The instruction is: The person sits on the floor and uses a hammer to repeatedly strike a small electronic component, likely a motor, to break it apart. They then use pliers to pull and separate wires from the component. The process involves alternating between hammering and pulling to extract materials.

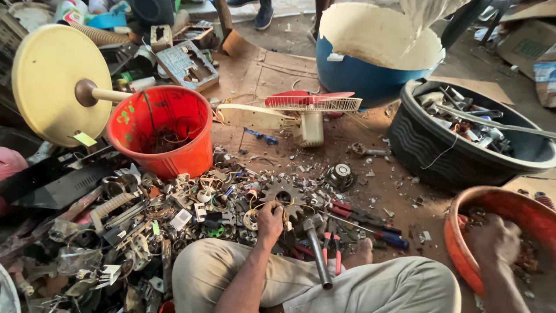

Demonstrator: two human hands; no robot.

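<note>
Much scrap (145,220) is left unsorted on the floor. The left hand (270,219) is closed on a gear (285,197) there; the right hand (497,242), blurred, is reached into an orange basin (463,255), grip unclear.

Small yellow-green label tag (84,138) at lower edge of cream disc (47,81), far left. Flattened brown cardboard sheet (272,72) on floor, top centre. Cardboard box (527,43) top right, pale printed package (545,75) just beside it.
</note>
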